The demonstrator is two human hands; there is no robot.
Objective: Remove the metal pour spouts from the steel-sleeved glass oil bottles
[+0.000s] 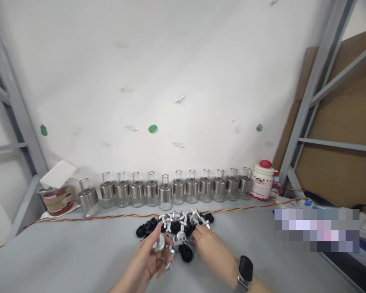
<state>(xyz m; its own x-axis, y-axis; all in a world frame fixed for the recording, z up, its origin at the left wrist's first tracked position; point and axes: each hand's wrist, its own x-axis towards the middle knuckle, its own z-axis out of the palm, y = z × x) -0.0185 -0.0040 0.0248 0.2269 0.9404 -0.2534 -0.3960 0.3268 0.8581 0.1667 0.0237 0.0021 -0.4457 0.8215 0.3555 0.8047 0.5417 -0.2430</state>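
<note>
My left hand (149, 253) is closed around a silver, round metal fitting (159, 243) that looks like a bottle stopper. More silver pieces show by its lower fingers, and I cannot tell whether these are held too. My right hand (205, 241), a dark watch on its wrist, has its bent fingers in the right side of a pile of black and silver parts (175, 227). What those fingertips grip is hidden. The pile mixes silver fittings with stems and black round caps. One black round cap (187, 253) lies at the near edge, between my hands.
Along the wall stands a row of several glass bottles (192, 185) with steel sleeves. A red-and-yellow wire (116, 216) crosses the grey table in front of them. A plastic tub (57, 201) stands left, a white jar with a red lid (261, 183) right. Metal posts rise at both sides.
</note>
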